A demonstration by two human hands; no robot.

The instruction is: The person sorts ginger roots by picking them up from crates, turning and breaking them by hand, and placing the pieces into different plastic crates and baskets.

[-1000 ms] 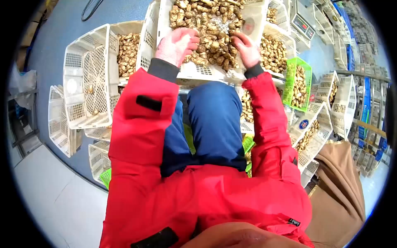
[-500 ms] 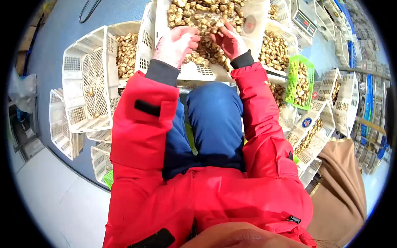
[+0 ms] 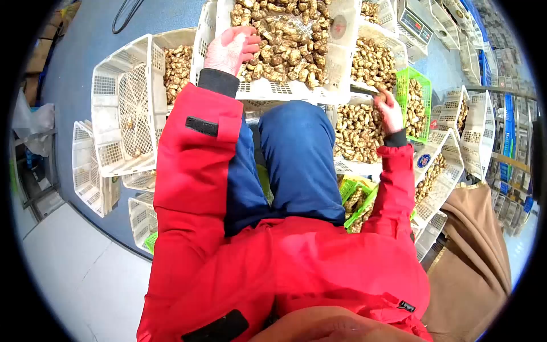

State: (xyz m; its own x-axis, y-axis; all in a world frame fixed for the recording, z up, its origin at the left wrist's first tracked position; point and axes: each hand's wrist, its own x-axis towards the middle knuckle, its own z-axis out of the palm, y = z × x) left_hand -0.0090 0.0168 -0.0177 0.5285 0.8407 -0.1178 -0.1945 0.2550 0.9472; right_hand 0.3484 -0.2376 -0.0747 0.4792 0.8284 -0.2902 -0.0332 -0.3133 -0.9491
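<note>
A white plastic crate (image 3: 336, 74) in front of my knees holds many knobbly brown-and-cream mushrooms (image 3: 293, 54). Over its left side is my left hand (image 3: 231, 50), its fingers loosely bent and slightly apart, with nothing visible in them. My right hand (image 3: 390, 109) is out to the right, above a lower white crate of similar mushrooms (image 3: 356, 131). Its fingers are closed around a small brown mushroom (image 3: 380, 89), mostly hidden by the fingertips.
A bright green basket (image 3: 417, 108) of mushrooms stands beside my right hand, another green basket (image 3: 356, 202) beside my right knee. White crates (image 3: 122, 162) stand at the left, one behind holding mushrooms (image 3: 178, 71). A scale (image 3: 415, 25) is at the upper right; brown cloth (image 3: 473, 245) lies lower right.
My right hand has moved right and towards me, from the middle crate to the crate beside it. My left hand has shifted slightly left and away, with its fingers looser.
</note>
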